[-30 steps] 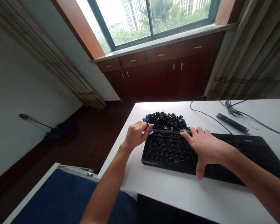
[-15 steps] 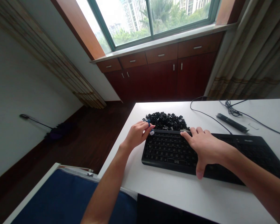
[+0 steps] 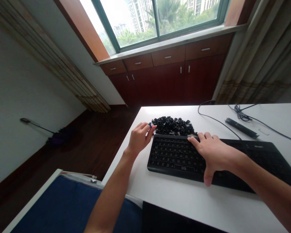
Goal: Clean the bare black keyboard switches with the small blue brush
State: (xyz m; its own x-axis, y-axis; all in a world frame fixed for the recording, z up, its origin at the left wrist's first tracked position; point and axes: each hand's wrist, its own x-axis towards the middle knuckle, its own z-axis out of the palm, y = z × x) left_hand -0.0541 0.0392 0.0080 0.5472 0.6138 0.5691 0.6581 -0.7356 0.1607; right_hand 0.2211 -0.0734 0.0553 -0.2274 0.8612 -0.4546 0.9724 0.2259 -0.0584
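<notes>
A black keyboard (image 3: 174,152) lies on the white desk, its left part showing rows of key sockets with the caps off. My right hand (image 3: 214,153) spans the middle of the keyboard, fingers at the far edge and thumb at the near edge, holding it. Just off the keyboard's far left corner, my left hand (image 3: 139,137) is closed in a pinch around a small blue tool (image 3: 150,125). Most of this tool is hidden by the fingers. Touching or almost touching that hand is a heap of loose black keycaps (image 3: 174,125) behind the keyboard.
A long black strip (image 3: 241,127) lies behind the keyboard's right half, beside a thin bent metal piece (image 3: 264,132). A black cable (image 3: 218,123) loops across the back of the desk (image 3: 174,194). At lower left stands a blue cloth-covered frame (image 3: 60,204).
My left hand has drawn back left and slightly up from the keyboard's corner with the blue tool. Its white end no longer shows. My right hand stays put.
</notes>
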